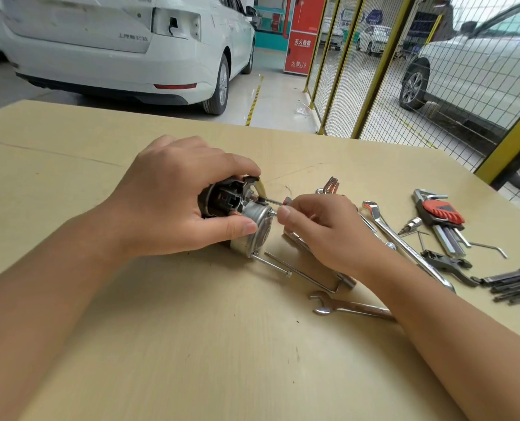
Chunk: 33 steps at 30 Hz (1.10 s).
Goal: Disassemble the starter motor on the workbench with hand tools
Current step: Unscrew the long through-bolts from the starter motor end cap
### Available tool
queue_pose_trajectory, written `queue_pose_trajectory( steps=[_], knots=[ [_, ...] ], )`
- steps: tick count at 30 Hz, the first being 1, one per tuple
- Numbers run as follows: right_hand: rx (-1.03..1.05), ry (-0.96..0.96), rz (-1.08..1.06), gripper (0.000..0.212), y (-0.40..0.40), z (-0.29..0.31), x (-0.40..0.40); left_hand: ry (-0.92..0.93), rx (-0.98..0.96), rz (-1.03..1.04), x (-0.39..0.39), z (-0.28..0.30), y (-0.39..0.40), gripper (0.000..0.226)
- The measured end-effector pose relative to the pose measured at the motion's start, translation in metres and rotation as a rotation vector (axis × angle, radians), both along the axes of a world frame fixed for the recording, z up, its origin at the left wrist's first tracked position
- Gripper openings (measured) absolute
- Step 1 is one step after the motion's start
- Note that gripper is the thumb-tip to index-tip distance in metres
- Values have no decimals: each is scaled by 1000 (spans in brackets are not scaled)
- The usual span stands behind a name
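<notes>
Two bare hands work at mid-bench on the pale wooden workbench (191,344). We note the dark-bodied starter motor with silver end cap (246,220) lying on its side, long axis running left-right, cap end pointing right. Our left hand (173,205) wraps the body, fingers over the top, thumb pressed beneath near the cap. Our right hand (322,229) pinches a thin red-handled screwdriver (278,202), its shaft pointing left into the motor's terminal area. Two long silver through-bolts (283,267) lie just in front. Wrenches and hex key sets (444,220) crowd the right side; open bench remains left and near us. The far edge lies well beyond.
</notes>
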State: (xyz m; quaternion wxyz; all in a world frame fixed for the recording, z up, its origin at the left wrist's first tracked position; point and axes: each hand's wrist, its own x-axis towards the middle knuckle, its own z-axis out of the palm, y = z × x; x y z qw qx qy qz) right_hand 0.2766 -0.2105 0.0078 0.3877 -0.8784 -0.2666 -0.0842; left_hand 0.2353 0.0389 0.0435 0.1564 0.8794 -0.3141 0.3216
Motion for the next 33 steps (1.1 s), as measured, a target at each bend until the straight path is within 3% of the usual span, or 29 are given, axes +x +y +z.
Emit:
queue_pose_trajectory(
  steps=[9, 14, 19, 24, 29, 33],
  knots=[
    [69, -46, 2, 14, 2, 3, -2, 0, 3, 2, 0, 0, 1, 57],
    [-85, -2, 9, 29, 1, -1, 0, 3, -1, 7, -1, 1, 0, 59],
    [22, -76, -21, 15, 1, 0, -1, 1, -1, 10, -2, 2, 0, 60],
    [-69, 14, 18, 31, 0, 0, 1, 2, 1, 8, -2, 2, 0, 59],
    [-18, -85, -23, 15, 2, 2, -2, -3, 3, 5, -1, 2, -1, 59],
    [34, -46, 6, 20, 1, 3, -2, -4, 1, 2, -1, 1, 0, 59]
  ],
)
